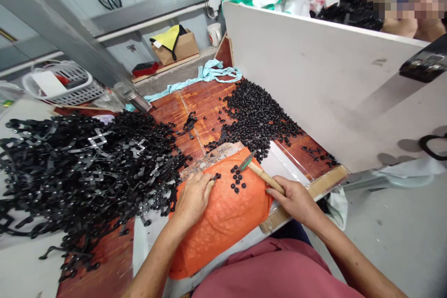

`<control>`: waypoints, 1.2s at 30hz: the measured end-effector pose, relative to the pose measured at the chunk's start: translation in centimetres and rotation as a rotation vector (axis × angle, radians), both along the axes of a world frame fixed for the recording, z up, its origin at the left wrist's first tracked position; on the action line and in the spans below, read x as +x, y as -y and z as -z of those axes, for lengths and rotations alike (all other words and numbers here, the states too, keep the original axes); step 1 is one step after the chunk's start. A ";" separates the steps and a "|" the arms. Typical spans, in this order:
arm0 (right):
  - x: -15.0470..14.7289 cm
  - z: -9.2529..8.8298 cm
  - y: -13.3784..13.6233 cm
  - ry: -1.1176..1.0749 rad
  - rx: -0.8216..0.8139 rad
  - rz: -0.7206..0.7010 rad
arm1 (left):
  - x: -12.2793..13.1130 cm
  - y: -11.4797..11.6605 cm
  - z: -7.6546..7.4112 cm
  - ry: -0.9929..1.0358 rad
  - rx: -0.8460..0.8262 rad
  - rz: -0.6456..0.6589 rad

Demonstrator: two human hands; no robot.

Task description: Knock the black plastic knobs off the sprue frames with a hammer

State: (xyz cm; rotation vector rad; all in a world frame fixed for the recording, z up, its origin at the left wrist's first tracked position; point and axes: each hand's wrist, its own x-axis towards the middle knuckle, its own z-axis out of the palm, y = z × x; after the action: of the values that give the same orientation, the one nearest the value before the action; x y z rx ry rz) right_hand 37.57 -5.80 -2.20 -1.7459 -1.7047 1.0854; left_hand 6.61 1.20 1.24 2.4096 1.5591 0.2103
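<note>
My right hand (292,196) is wrapped round the wooden handle of a small hammer (262,174), whose narrow, partly green head points up and left. On the orange cloth (220,223) my left hand (193,198) lies with thumb and fingers closed on a small black part (217,176); its inner end is hidden by the fingers. Between the two hands several round black pieces (237,180) rest loosely on the cloth, just below the hammer head. Behind the cloth, the edge of a rough stone block (213,156) shows.
A large heap of black linked parts (91,163) spreads to my left. Small black studs (258,114) are piled against the white partition (314,88). A basket (66,86), a metal flask (132,97) and a mug (214,34) stand farther back. Another person's hands (415,25) show beyond the partition.
</note>
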 end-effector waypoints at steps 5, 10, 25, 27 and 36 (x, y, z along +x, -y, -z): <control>0.0 0.0 0.0 0.000 0.019 0.003 | 0.2 0.1 -0.3 -0.040 0.010 -0.012; 0.0 -0.1 0.0 0.023 0.024 -0.005 | 0.3 0.1 -0.4 -0.063 -0.027 -0.007; -4.5 -6.3 -1.7 0.397 0.403 -0.254 | 0.4 0.4 0.1 -0.030 -0.013 -0.031; -5.0 -5.7 -1.7 0.492 0.373 -0.287 | 0.5 0.4 0.1 -0.043 -0.014 -0.026; -4.9 -4.5 -1.4 0.557 0.401 -0.279 | 0.9 0.4 -0.3 -0.033 -0.047 -0.048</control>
State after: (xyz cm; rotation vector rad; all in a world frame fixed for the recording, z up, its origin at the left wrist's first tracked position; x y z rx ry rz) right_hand 32.66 -4.37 2.32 -1.6658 -2.3566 0.3082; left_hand 7.55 0.79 1.52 2.3526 1.6191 0.1424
